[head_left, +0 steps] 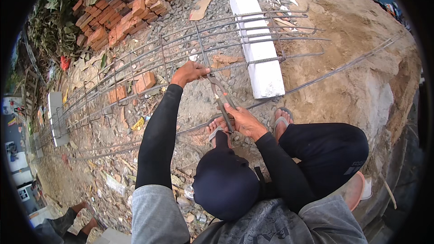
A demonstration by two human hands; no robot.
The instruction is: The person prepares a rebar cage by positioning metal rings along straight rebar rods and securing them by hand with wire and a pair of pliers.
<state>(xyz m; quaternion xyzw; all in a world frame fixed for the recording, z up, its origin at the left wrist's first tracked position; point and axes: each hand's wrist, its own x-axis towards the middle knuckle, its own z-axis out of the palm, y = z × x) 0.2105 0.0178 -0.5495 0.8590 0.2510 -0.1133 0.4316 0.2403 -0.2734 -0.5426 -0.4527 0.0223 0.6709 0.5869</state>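
Note:
A long rebar cage (235, 65) of ribbed bars and square stirrups lies across the far side of me. At its near bar, where a stirrup meets it, the fingers of my left hand (191, 73) are closed on the steel; a tie wire there is too small to make out. My right hand (246, 122) grips the handles of a pair of pincers (220, 96). Their jaws point away from me and reach the same joint, just beside my left fingertips. The handles look slightly spread.
A white block (266, 74) props the cage's right part, and a pale block (56, 126) its left. Loose bars (330, 76) run along the ground before my feet. Stacked bricks (131, 18) stand beyond, sand (361, 31) lies right, and another person's legs (72, 223) show lower left.

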